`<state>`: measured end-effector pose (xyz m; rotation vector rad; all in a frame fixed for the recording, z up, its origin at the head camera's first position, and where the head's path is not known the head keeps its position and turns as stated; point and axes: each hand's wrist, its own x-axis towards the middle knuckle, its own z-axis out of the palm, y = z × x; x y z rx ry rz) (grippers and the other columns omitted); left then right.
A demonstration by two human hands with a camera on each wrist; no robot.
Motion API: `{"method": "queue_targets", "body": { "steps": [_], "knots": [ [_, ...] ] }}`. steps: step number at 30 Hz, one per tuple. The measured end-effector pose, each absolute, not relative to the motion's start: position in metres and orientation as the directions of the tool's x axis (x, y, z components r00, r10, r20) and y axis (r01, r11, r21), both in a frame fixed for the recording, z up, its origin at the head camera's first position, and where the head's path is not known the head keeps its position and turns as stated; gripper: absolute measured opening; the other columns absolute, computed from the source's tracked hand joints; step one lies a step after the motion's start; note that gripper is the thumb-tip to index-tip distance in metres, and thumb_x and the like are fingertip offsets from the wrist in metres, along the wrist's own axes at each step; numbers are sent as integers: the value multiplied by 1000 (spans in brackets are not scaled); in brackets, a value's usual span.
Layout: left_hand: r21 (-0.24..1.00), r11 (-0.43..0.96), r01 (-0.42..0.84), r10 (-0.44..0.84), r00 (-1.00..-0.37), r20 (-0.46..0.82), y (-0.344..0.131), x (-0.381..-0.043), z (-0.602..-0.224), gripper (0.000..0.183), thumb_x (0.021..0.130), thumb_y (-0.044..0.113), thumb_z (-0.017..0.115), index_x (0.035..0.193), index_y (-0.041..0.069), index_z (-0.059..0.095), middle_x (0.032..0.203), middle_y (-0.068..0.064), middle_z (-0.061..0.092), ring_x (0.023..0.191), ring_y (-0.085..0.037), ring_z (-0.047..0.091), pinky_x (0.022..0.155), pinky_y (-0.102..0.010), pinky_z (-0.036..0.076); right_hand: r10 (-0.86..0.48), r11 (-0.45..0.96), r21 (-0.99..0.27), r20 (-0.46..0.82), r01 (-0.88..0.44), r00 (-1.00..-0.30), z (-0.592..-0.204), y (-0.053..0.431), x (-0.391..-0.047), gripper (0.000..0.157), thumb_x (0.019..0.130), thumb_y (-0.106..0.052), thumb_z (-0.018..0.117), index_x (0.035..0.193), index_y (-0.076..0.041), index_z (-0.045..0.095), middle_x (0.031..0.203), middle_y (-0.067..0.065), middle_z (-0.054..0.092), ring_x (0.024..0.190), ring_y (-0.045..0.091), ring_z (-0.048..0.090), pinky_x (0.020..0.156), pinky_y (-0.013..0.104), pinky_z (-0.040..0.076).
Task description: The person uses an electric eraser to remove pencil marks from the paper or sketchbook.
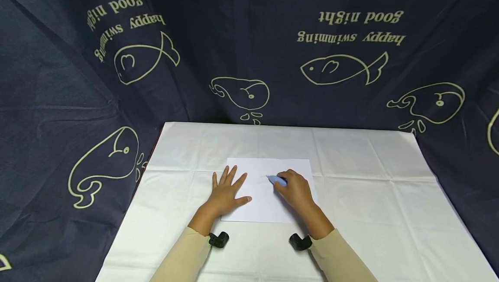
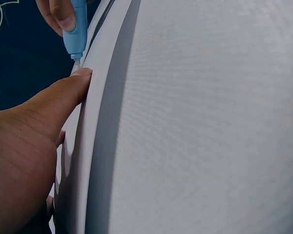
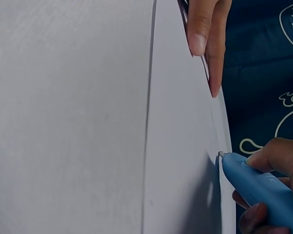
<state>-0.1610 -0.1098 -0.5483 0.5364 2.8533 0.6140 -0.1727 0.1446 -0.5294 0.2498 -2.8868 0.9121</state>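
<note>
A white sheet of paper [image 1: 261, 208] lies on the cloth-covered table. My left hand [image 1: 226, 195] is spread on its left part, fingers apart and thumb pointing inward. On the right, my right hand [image 1: 297, 190] grips a light-blue electric eraser [image 1: 276, 180], a thick pen-shaped body with a small pale tip. That tip is right at the paper, near faint pencil-like lines [image 1: 263, 177]. In the right wrist view the thumb [image 3: 273, 155] presses on the eraser's upper side [image 3: 259, 187]. The left wrist view shows the left thumb [image 2: 63, 97] along the paper, with the eraser beyond it.
A creased white cloth [image 1: 358, 212] covers the table. Behind and beside it hangs a dark blue curtain [image 1: 249, 22] with fish and whale outlines. Black wrist cameras [image 1: 300, 242] sit at both cuffs, close over the table.
</note>
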Motion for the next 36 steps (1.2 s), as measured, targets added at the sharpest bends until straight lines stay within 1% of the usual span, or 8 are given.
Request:
{"method": "queue_targets", "body": {
  "steps": [5, 13, 18, 22, 30, 36],
  "knots": [
    [427, 850, 307, 382, -919, -100, -109, -161, -547, 80, 95, 61, 59, 160, 25, 32, 172, -14, 8, 159, -41, -2, 119, -74, -6, -92, 810, -564, 142, -158, -985, -530, 148, -173, 28, 87, -21, 77, 108, -4, 77, 103, 12, 75, 91, 31, 72, 81, 48, 57],
    [433, 848, 305, 381, -919, -98, -109, -160, -546, 79, 95, 60, 59, 160, 24, 33, 171, -15, 9, 158, -41, -1, 119, -74, -5, -124, 805, -567, 130, -176, -984, -530, 144, -173, 27, 87, -21, 77, 108, -4, 77, 104, 12, 75, 91, 30, 71, 81, 47, 57],
    [430, 850, 305, 381, -919, -99, -109, -161, -546, 80, 94, 61, 59, 160, 24, 32, 171, -15, 9, 158, -41, -2, 119, -74, -5, -96, 815, -559, 128, -152, -987, -530, 146, -173, 27, 87, -20, 76, 109, -4, 76, 105, 13, 75, 93, 31, 72, 82, 48, 57],
    [429, 850, 305, 379, -920, -97, -109, -161, -546, 80, 94, 61, 60, 160, 25, 32, 171, -15, 9, 158, -41, -1, 119, -74, -5, -85, 815, -561, 130, -144, -988, -529, 146, -172, 27, 86, -20, 77, 108, -4, 76, 104, 13, 74, 91, 31, 71, 80, 48, 57],
    [416, 856, 306, 378, -920, -99, -109, -161, -547, 79, 95, 61, 59, 160, 25, 32, 171, -14, 10, 159, -41, 0, 119, -74, -4, -125, 809, -561, 128, -176, -984, -530, 141, -171, 27, 87, -21, 76, 108, -4, 77, 104, 13, 74, 90, 30, 71, 80, 48, 58],
    [419, 855, 305, 378, -920, -102, -109, -161, -546, 80, 95, 61, 59, 160, 25, 32, 172, -14, 9, 159, -41, -1, 119, -73, -5, -90, 815, -559, 139, -153, -986, -528, 142, -172, 25, 85, -19, 77, 106, -4, 77, 101, 12, 74, 88, 30, 71, 79, 48, 57]
  ]
}}
